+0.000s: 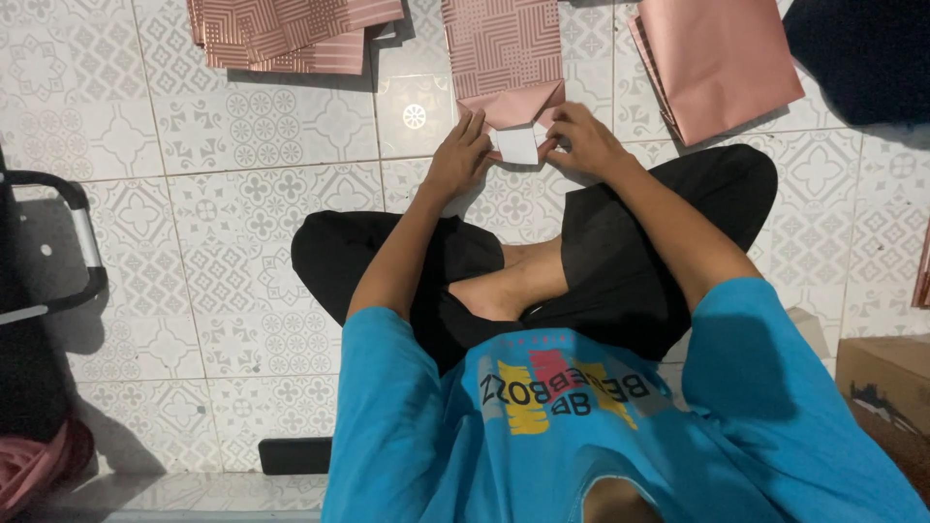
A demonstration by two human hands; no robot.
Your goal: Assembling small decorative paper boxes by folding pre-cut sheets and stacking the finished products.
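Note:
A pink patterned paper bag (502, 48) lies flat on the tiled floor in front of my crossed legs. Its near end is folded into pointed flaps (513, 105) with a white inner patch (518, 145) showing. My left hand (457, 155) presses on the left flap with fingers spread flat. My right hand (581, 140) pinches the right flap at the edge of the white patch. Both hands touch the folded bottom of the bag.
A stack of pink patterned bags (291, 34) lies at the top left, and a stack of plain pink bags (717, 63) at the top right. A dark cloth (862, 53) fills the top right corner. A cardboard box (886, 397) sits at right, a black handle (77, 242) at left.

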